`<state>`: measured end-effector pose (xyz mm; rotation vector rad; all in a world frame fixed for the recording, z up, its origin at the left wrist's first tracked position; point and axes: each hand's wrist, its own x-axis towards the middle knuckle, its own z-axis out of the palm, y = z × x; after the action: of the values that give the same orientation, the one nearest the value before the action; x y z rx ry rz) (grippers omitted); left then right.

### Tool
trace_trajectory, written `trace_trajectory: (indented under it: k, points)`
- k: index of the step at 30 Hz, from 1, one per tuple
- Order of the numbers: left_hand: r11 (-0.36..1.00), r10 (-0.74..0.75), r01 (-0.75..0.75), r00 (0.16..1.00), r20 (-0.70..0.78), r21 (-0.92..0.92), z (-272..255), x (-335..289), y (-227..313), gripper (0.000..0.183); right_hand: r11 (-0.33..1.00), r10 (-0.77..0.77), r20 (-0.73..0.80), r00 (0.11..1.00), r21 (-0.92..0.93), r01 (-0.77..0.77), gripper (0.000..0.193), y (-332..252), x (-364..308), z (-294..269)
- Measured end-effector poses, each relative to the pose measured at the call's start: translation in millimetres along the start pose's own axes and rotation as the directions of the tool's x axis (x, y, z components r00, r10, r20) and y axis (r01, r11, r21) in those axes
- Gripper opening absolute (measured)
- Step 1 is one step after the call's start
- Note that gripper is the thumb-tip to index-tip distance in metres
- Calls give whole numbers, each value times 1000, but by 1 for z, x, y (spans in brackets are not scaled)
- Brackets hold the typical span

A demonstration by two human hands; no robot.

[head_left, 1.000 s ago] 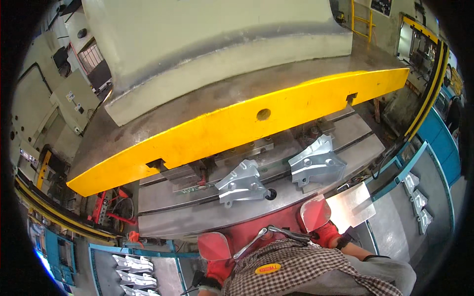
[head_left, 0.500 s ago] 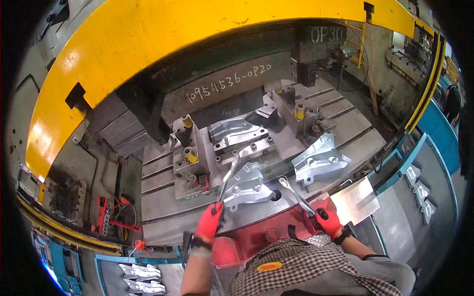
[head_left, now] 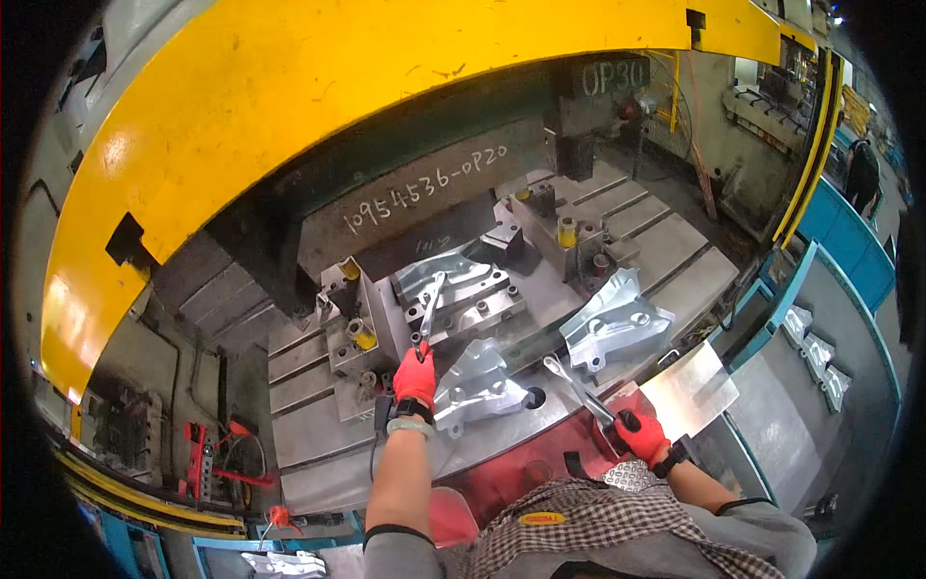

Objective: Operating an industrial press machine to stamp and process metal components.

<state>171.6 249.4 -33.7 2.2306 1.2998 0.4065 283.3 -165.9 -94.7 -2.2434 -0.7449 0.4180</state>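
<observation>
My left hand (head_left: 416,379), in a red glove, is stretched forward and closed round a long steel hand tool (head_left: 430,309) with a rounded tip. That tip lies over the near left part of a shaped sheet-metal part (head_left: 463,264) on the die block (head_left: 479,314); whether they touch I cannot tell. My right hand (head_left: 640,432), also red-gloved, grips the dark handle of a similar steel hand tool (head_left: 577,388), whose tip points up and left. Two more formed metal parts rest on the press bed: one formed part (head_left: 479,386) beside my left hand, another formed part (head_left: 617,328) beyond the right tool.
A yellow press beam (head_left: 318,77) arches overhead. Guide posts with yellow collars (head_left: 362,334) flank the die. A flat metal sheet (head_left: 690,388) lies right of my right hand. Finished-looking parts lie on the right-hand chute (head_left: 820,357) and at lower left. A red jack-like tool (head_left: 201,461) stands left.
My left hand has moved forward, carrying its tool's tip from the die's front edge onto the area of the part there. My right hand has stayed nearly still. The view has shifted slightly.
</observation>
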Motion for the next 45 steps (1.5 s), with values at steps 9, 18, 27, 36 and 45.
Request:
trace_trajectory:
  k: [9, 18, 27, 36, 45]
  points:
    - [923, 40, -20, 998, 44, -385, -8, -119, -54, 20, 979, -28, -16, 999, 201, 31, 19, 23, 1, 2]
    - [974, -168, 191, 971, 170, -126, 0, -254, -110, 21, 690, -50, 258, 965, 707, -154, 16, 13, -9, -22]
    - [601, 34, 328, 901, 433, -729, -6, -261, -116, 23, 631, 245, 200, 949, 710, -312, 37, 10, -32, -58]
    - [766, -20, 213, 951, 308, -607, 15, -271, -127, 35, 707, 271, 175, 947, 631, -319, 38, -9, -27, -55]
    - [760, 56, 147, 956, 289, -633, 18, -268, -143, 28, 500, -79, 421, 904, 801, -329, 34, -79, 113, 35]
